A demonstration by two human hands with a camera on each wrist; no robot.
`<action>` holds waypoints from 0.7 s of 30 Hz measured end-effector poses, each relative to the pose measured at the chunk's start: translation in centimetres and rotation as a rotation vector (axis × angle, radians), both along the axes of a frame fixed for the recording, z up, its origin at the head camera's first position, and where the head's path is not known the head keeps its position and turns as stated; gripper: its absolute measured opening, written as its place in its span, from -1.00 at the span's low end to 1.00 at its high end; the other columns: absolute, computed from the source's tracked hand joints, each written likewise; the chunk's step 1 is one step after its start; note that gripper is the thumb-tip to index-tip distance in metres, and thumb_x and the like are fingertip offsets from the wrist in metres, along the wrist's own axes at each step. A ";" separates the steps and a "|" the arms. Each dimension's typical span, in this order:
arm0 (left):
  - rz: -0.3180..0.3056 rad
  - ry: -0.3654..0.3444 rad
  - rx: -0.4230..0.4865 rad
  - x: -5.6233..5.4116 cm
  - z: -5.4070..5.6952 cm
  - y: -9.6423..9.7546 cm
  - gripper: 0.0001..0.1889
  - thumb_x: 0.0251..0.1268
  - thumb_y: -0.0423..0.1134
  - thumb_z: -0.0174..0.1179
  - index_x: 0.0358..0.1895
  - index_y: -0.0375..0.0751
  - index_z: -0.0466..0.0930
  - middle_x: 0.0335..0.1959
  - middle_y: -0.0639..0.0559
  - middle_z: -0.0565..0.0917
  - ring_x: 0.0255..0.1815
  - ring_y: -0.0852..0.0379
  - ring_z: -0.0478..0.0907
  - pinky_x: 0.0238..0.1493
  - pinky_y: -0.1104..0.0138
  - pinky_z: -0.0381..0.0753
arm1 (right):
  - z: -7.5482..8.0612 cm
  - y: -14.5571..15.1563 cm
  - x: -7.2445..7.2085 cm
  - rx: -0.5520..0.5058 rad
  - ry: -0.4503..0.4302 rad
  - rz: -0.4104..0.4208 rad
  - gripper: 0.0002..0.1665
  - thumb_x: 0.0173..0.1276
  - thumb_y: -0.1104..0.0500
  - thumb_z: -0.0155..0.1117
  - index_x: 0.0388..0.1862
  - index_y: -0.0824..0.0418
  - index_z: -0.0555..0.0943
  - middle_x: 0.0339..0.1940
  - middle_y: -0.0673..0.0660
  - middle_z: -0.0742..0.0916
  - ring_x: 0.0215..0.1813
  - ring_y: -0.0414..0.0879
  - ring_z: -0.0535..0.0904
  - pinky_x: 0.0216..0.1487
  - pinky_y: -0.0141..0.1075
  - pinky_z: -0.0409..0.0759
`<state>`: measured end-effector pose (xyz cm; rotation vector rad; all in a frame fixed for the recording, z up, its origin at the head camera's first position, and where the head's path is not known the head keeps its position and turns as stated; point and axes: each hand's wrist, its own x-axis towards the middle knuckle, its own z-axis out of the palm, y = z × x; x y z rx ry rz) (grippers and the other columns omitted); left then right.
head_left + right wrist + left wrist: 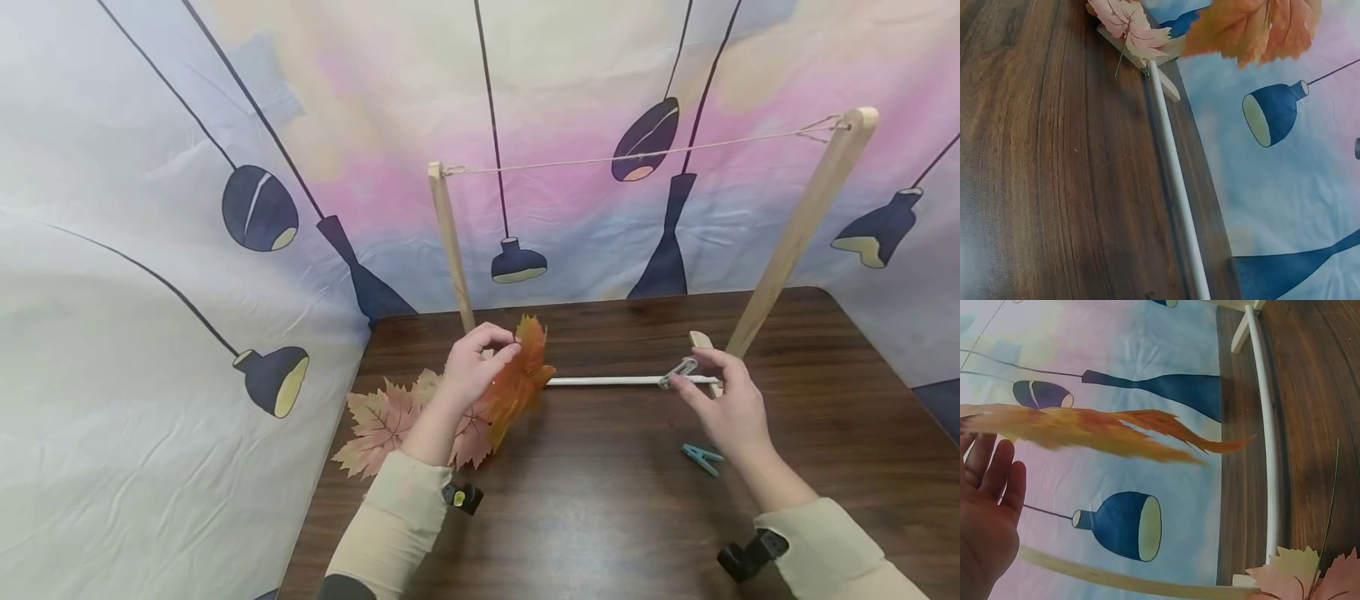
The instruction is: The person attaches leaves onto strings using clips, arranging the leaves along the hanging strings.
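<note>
My left hand (474,367) pinches an orange maple leaf (517,392) near its upper edge, above the table's left half. In the left wrist view this leaf (1116,431) appears edge-on, past the fingers. My right hand (735,408) holds a pale grey clothespin (677,372) between thumb and fingers, to the right of the leaf and apart from it. Over both hands a thin string (570,165) runs between two wooden posts. The right wrist view shows the orange leaf (1254,28) at its top, with the right hand out of frame.
Pale pink maple leaves (378,421) lie on the left of the brown table (585,517). A teal clothespin (702,458) lies below the right hand. A white rod (600,381) joins the feet of the left post (450,242) and right post (802,233). A printed cloth hangs behind.
</note>
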<state>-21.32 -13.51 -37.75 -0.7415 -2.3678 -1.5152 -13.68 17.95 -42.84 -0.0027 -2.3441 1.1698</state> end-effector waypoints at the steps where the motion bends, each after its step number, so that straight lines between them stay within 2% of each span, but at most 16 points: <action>1: -0.018 -0.005 -0.011 0.0 0.0 0.1 -0.94 0.17 -0.39 0.26 -0.33 -0.33 0.64 -0.32 -0.03 0.62 -0.26 0.10 0.52 -0.20 0.23 0.50 | 0.1 0.0 0.0 -0.008 -0.003 -0.004 -0.42 0.08 0.31 0.43 0.08 0.37 0.45 -0.17 0.27 0.62 -0.11 -0.21 0.46 -0.09 -0.30 0.33; 4: -0.071 -0.043 -0.035 0.0 -0.1 0.7 -0.95 0.19 -0.39 0.24 -0.31 -0.31 0.64 -0.31 0.00 0.61 -0.27 0.12 0.53 -0.21 0.28 0.54 | 0.3 0.0 0.0 -0.040 -0.004 -0.002 -0.44 0.11 0.29 0.42 0.09 0.36 0.46 -0.19 0.20 0.62 -0.15 -0.45 0.38 -0.15 -0.49 0.29; 6: -0.103 -0.084 -0.040 -0.1 -0.2 1.2 -0.94 0.21 -0.39 0.23 -0.29 -0.29 0.63 -0.28 0.00 0.61 -0.27 0.14 0.55 -0.22 0.27 0.56 | 0.5 0.2 -0.1 -0.065 0.006 0.004 -0.47 0.13 0.28 0.41 0.08 0.36 0.48 -0.21 0.11 0.59 -0.16 -0.52 0.35 -0.16 -0.57 0.27; 10: -0.123 -0.120 -0.058 0.0 0.0 2.3 -0.90 0.21 -0.37 0.23 -0.22 -0.27 0.62 -0.26 -0.01 0.63 -0.28 0.15 0.57 -0.25 0.29 0.57 | 1.0 0.7 -0.5 -0.089 0.064 0.003 -0.53 0.15 0.30 0.39 0.07 0.35 0.56 -0.23 -0.19 0.50 -0.18 -0.51 0.37 -0.18 -0.64 0.27; 13: -0.141 -0.095 -0.065 0.1 0.3 3.1 -0.85 0.19 -0.41 0.24 -0.17 -0.29 0.60 -0.24 -0.06 0.65 -0.25 0.12 0.59 -0.22 0.35 0.57 | 1.4 1.1 -0.7 -0.107 0.094 -0.004 -0.57 0.18 0.28 0.36 0.05 0.34 0.58 -0.23 -0.35 0.47 -0.20 -0.50 0.39 -0.20 -0.64 0.29; 18: -0.217 -0.062 -0.071 0.1 0.8 4.2 -0.87 0.20 -0.43 0.21 -0.19 -0.34 0.61 -0.23 -0.11 0.65 -0.21 0.08 0.58 -0.16 0.35 0.55 | 2.4 1.8 -0.7 -0.151 0.089 -0.009 -0.62 0.31 0.23 0.25 0.07 0.34 0.56 -0.21 -0.37 0.48 -0.18 -0.47 0.40 -0.18 -0.63 0.29; 21: -0.229 -0.062 -0.098 0.2 0.9 4.7 -0.90 0.23 -0.40 0.19 -0.22 -0.31 0.63 -0.25 -0.06 0.63 -0.21 0.13 0.55 -0.17 0.37 0.54 | 3.1 2.1 -0.7 -0.164 0.087 -0.018 -0.62 0.34 0.23 0.20 0.11 0.34 0.53 -0.19 -0.34 0.48 -0.15 -0.46 0.41 -0.14 -0.65 0.31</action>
